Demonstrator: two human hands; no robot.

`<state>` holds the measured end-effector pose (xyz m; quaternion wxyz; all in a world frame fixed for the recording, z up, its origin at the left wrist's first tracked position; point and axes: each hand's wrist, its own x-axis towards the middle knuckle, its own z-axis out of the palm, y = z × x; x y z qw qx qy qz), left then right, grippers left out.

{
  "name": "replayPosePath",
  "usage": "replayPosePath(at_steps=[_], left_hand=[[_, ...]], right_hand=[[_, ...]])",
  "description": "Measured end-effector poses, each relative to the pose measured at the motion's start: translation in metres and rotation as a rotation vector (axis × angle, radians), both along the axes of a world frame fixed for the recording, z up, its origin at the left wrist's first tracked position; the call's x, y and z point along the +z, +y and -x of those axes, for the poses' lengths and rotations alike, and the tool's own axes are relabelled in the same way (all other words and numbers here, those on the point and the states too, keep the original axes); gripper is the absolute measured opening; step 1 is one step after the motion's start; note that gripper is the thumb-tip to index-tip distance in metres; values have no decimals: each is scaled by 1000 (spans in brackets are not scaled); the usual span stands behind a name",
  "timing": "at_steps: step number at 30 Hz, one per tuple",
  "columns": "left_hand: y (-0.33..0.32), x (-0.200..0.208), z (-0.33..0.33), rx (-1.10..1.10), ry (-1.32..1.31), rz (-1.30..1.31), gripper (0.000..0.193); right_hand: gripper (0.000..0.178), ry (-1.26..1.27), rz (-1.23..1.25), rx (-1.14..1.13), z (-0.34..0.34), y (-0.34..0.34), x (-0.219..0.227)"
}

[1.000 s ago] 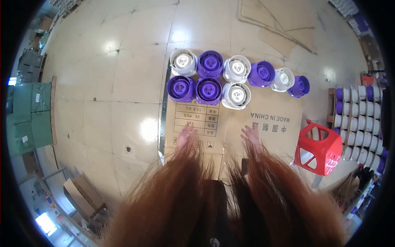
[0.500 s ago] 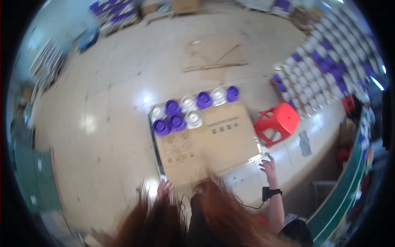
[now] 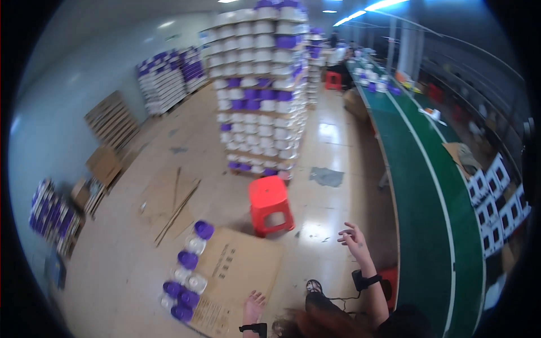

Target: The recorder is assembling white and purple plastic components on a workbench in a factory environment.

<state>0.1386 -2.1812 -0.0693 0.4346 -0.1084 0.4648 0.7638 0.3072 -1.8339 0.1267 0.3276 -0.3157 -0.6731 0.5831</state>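
Note:
My left hand (image 3: 255, 304) is empty, its fingers apart, above the near edge of a flat cardboard sheet (image 3: 248, 256). Purple round plastic tubs (image 3: 204, 229) and white ones (image 3: 195, 283) stand in rows along the sheet's left side. My right hand (image 3: 353, 239) reaches forward with bent, parted fingers and holds nothing. It hangs over the floor between the sheet and a long green conveyor belt (image 3: 417, 225). Dark bands are strapped around both wrists.
A red plastic stool (image 3: 267, 191) stands at the sheet's far corner. Behind it rises a tall stack of white and purple tubs (image 3: 259, 84). Loose cardboard (image 3: 163, 203) lies on the floor at left. White frames (image 3: 496, 197) lean along the belt's right side.
My view has swung up and to the right, so the belt and tall stack show fully. The sheet now sits lower left. Both hands remain empty.

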Motion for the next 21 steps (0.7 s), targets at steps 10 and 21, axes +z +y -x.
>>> replayPosePath(at_steps=[10, 21], left_hand=[[274, -2, 63, -199, -61, 103, 29], [483, 4, 138, -312, -35, 104, 28]], right_hand=[[21, 176, 85, -343, -47, 163, 34], [18, 92, 149, -277, 10, 352, 7]])
